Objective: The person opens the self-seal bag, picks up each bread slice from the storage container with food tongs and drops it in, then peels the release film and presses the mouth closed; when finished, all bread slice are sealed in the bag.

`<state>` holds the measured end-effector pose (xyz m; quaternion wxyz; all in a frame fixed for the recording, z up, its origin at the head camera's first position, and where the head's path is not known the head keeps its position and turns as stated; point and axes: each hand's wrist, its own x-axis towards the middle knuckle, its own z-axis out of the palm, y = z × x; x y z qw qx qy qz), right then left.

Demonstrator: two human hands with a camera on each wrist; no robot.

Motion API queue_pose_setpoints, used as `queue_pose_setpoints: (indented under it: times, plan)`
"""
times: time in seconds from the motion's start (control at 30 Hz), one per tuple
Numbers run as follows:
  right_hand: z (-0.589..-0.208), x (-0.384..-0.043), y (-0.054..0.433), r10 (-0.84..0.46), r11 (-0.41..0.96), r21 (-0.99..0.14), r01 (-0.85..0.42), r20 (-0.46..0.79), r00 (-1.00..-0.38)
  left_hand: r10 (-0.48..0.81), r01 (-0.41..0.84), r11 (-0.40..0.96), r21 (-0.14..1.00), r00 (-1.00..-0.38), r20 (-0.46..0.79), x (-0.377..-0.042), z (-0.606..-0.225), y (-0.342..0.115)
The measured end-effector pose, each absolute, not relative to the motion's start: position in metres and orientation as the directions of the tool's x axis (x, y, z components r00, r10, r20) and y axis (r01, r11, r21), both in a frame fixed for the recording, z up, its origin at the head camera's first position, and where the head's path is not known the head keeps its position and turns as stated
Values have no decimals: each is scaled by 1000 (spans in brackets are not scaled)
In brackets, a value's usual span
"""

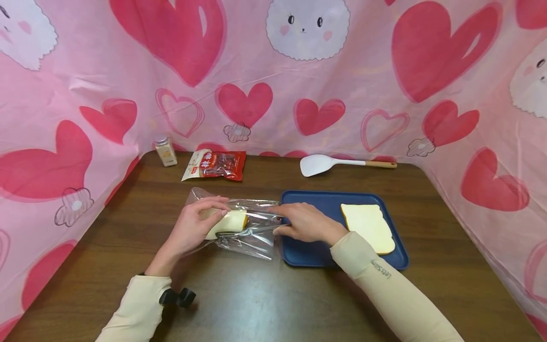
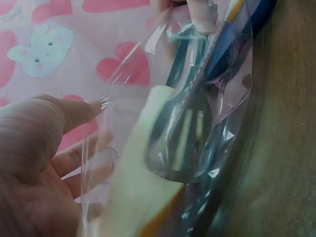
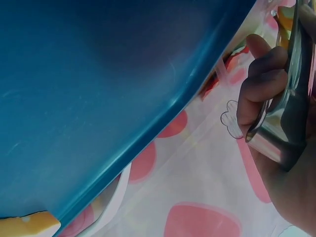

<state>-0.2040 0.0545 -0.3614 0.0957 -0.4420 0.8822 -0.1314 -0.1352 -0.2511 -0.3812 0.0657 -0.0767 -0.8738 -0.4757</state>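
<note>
A clear plastic bag (image 1: 252, 244) lies over the left middle of the table, with a slice of bread (image 1: 234, 219) inside it. My left hand (image 1: 198, 223) holds the bag at its left end; in the left wrist view the thumb is at the plastic's edge and the fingers lie behind it. My right hand (image 1: 304, 222) is at the bag's mouth, gripping metal tongs (image 3: 291, 123). Their slotted head (image 2: 182, 143) reaches into the bag and lies against the bread. In the head view the right hand mostly hides the tongs' handle.
A blue tray (image 1: 314, 204) stands on the right, bearing another slice of bread (image 1: 368, 228). Behind are a white spatula (image 1: 318, 165) with a wooden handle, a red-and-white food packet (image 1: 215, 165) and a small seasoning jar (image 1: 165, 152). Heart-patterned cloth (image 1: 314, 76) hangs around the table.
</note>
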Motion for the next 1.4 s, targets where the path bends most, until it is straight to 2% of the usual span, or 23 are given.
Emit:
queue_pose_setpoints:
  times: [0.53, 0.7, 1.07, 1.4]
  plan:
    - [-362, -213, 44, -800, 590, -367, -719, -143, -583, 62, 146, 438, 887, -989, 132, -136, -386, -256]
    - [-362, -215, 44, -796, 597, -379, -707, -169, -581, 42, 118, 466, 877, -993, 111, -136, -386, -258]
    - [-358, -216, 42, -731, 681, -354, -641, -278, -623, 12, 105, 563, 820, -993, 119, -138, -389, -259]
    - [-352, -210, 54, -700, 711, -345, -612, -268, -662, -4, 68, 569, 820, -996, 85, -139, -391, -261]
